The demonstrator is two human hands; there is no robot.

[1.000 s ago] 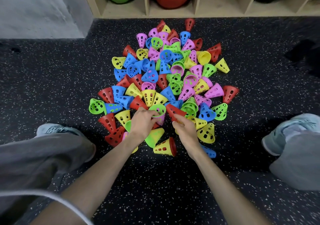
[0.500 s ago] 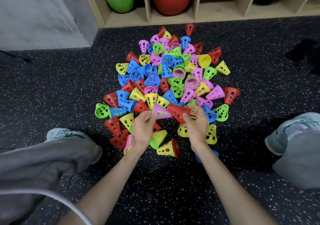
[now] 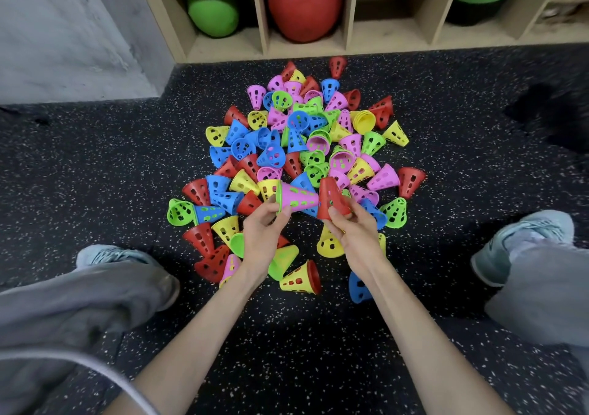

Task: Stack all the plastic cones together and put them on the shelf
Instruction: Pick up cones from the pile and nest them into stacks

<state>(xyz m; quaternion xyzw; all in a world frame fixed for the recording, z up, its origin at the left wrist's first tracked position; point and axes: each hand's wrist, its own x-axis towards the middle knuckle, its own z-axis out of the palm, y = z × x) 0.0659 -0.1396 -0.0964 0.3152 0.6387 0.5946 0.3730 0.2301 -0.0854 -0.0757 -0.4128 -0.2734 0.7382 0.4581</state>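
Floor [image 3: 95, 166]: black rubber, white-speckled. Grey concrete wall [image 3: 63, 32] top left. Light wood cubby shelf [image 3: 350, 36] along the top edge, holding green [image 3: 212, 8] and red [image 3: 302, 3] balls.

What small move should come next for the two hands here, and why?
Probably nest the two held cones. The left hand grips a pink cone with green showing inside, narrow end toward the red cone gripped by the right hand. The two cones sit close together above the pile.
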